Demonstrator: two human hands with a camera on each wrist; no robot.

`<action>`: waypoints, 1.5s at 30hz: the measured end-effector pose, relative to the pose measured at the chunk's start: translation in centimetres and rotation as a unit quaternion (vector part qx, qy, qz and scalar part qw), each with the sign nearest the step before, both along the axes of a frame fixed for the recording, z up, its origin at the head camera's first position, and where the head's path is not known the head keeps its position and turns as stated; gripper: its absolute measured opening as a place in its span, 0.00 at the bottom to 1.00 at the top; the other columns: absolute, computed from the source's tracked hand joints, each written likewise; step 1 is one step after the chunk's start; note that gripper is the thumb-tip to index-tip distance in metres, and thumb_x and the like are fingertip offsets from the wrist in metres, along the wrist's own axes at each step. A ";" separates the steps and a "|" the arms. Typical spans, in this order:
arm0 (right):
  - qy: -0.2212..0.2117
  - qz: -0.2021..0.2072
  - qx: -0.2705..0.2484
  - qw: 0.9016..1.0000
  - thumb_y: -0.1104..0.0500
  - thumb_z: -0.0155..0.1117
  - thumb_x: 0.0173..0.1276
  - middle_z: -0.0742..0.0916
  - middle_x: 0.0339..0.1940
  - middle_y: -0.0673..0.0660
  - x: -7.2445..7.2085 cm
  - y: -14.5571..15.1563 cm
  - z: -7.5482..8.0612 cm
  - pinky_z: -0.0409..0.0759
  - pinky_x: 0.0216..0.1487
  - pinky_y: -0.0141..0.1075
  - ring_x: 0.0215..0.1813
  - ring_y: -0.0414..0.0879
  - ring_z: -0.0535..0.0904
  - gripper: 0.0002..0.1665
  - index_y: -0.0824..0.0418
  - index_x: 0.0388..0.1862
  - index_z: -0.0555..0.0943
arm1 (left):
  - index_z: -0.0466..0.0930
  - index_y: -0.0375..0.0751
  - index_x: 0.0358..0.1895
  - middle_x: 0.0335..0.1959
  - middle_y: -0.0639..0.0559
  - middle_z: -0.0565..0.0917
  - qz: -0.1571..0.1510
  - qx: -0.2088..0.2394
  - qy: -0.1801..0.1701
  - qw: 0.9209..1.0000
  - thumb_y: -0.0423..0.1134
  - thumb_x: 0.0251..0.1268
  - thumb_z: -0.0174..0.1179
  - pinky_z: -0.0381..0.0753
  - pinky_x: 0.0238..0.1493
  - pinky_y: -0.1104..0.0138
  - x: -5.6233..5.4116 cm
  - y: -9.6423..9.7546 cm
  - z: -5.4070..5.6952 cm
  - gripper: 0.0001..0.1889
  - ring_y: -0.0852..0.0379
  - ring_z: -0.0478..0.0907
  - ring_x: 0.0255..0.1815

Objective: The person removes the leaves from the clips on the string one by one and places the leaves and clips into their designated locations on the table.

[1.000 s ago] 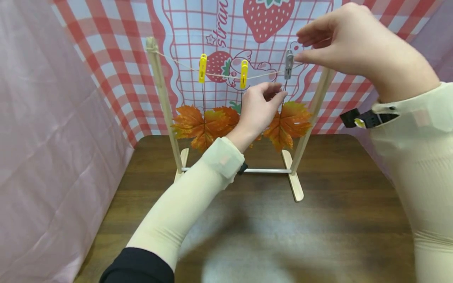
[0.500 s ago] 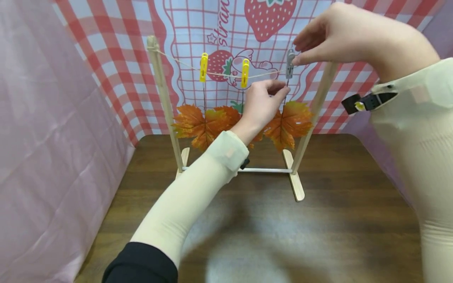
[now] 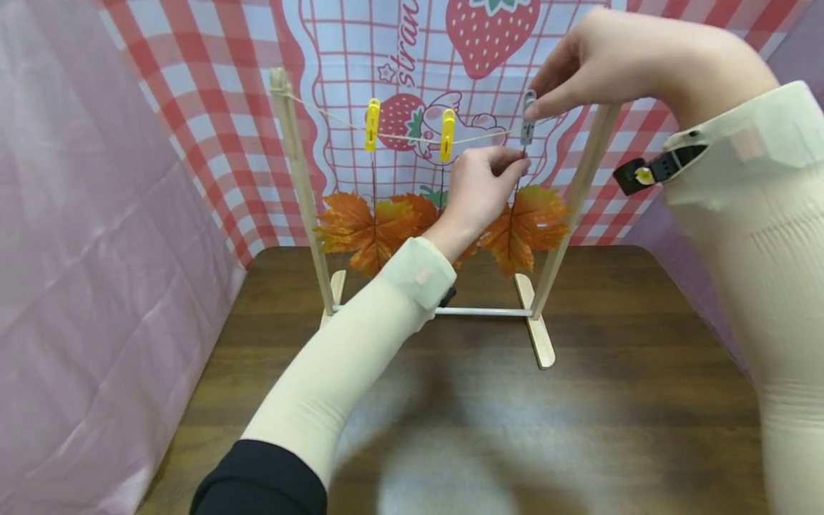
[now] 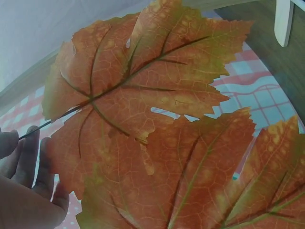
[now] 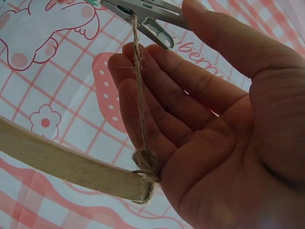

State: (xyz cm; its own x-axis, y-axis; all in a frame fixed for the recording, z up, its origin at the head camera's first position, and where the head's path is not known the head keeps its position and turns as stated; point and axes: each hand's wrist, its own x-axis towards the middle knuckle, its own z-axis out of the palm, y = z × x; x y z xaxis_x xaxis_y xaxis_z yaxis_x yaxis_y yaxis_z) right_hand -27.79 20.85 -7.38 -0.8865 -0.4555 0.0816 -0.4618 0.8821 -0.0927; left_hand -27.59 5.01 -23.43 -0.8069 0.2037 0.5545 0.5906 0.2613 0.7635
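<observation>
And my right hand (image 3: 605, 61) tightens, now pinching the grey plastic clothespin (image 3: 528, 133); my left hand (image 3: 479, 184) pinches the jagged orange leaf's (image 3: 526, 225) thin dark stem (image 4: 35, 130): both under control!

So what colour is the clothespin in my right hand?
The clothespin is grey, clearest from the right wrist.

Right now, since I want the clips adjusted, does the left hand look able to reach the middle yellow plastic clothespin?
Probably yes: the clothespin looks close to the left hand and unobstructed, though that hand would first have to release the thin dark leaf stem.
</observation>
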 end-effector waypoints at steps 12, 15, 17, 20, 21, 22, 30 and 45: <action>-0.009 0.006 -0.007 1.000 0.41 0.66 0.72 0.88 0.51 0.63 -0.2 0.0 -0.1 0.74 0.42 0.34 0.52 0.54 0.81 0.32 0.67 0.60 0.83 | 0.90 0.38 0.48 0.36 0.56 0.89 0.007 -0.016 0.000 1.000 0.38 0.75 0.63 0.75 0.39 0.75 0.0 0.1 0.2 0.09 0.66 0.81 0.35; 0.000 0.013 -0.003 1.000 0.42 0.66 0.73 0.89 0.48 0.62 -0.2 0.0 -0.1 0.74 0.38 0.28 0.50 0.53 0.83 0.30 0.67 0.57 0.85 | 0.90 0.39 0.48 0.36 0.56 0.89 0.011 -0.019 -0.001 1.000 0.38 0.75 0.63 0.75 0.39 0.75 0.1 0.1 0.3 0.09 0.66 0.81 0.35; 0.006 0.014 0.000 1.000 0.42 0.66 0.73 0.89 0.46 0.62 -0.2 0.0 -0.1 0.74 0.34 0.25 0.47 0.51 0.83 0.29 0.66 0.56 0.86 | 0.90 0.39 0.48 0.36 0.56 0.89 0.014 -0.022 0.002 1.000 0.38 0.75 0.63 0.74 0.40 0.76 0.1 0.1 0.3 0.09 0.66 0.81 0.35; 0.012 0.015 0.005 1.000 0.42 0.67 0.72 0.90 0.44 0.60 -0.2 0.1 0.0 0.74 0.31 0.23 0.42 0.44 0.83 0.29 0.66 0.54 0.87 | 0.90 0.40 0.48 0.36 0.57 0.89 0.013 -0.024 0.002 1.000 0.39 0.75 0.63 0.74 0.41 0.76 0.1 0.1 0.4 0.09 0.67 0.81 0.36; 0.014 0.014 0.006 1.000 0.42 0.67 0.72 0.90 0.43 0.59 -0.3 0.1 0.0 0.74 0.31 0.23 0.41 0.42 0.83 0.28 0.65 0.53 0.88 | 0.90 0.40 0.48 0.36 0.57 0.89 0.014 -0.025 0.001 1.000 0.39 0.75 0.63 0.74 0.41 0.76 0.1 0.1 0.4 0.09 0.67 0.81 0.36; 0.015 0.014 0.006 1.000 0.42 0.67 0.72 0.90 0.43 0.59 -0.3 0.1 0.1 0.74 0.30 0.23 0.39 0.40 0.82 0.28 0.66 0.53 0.88 | 0.90 0.40 0.48 0.36 0.57 0.89 0.014 -0.026 0.001 1.000 0.39 0.75 0.63 0.74 0.41 0.76 0.1 0.2 0.4 0.10 0.67 0.81 0.37; 0.041 0.037 -0.005 0.998 0.48 0.68 0.74 0.90 0.39 0.62 -0.3 0.3 -0.1 0.73 0.29 0.22 0.34 0.48 0.80 0.23 0.68 0.49 0.89 | 0.90 0.40 0.47 0.37 0.57 0.89 0.020 -0.039 0.010 0.999 0.40 0.75 0.63 0.74 0.42 0.77 0.1 0.2 0.3 0.10 0.67 0.81 0.37; 0.056 0.005 -0.023 0.998 0.48 0.62 0.78 0.89 0.43 0.63 0.1 0.3 0.4 0.71 0.29 0.25 0.40 0.50 0.74 0.23 0.66 0.54 0.87 | 0.91 0.41 0.48 0.37 0.58 0.89 0.018 -0.051 0.010 0.998 0.39 0.74 0.63 0.74 0.43 0.78 0.2 0.6 -0.3 0.10 0.68 0.81 0.37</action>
State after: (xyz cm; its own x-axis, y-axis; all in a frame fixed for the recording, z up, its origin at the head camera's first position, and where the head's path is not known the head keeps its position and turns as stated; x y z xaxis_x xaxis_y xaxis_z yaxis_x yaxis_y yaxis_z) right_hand -27.68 21.18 -6.94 -0.8663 -0.4573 0.2010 -0.4798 0.8737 -0.0804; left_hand -27.38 5.57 -23.73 -0.8041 0.2312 0.5477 0.5938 0.3583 0.7205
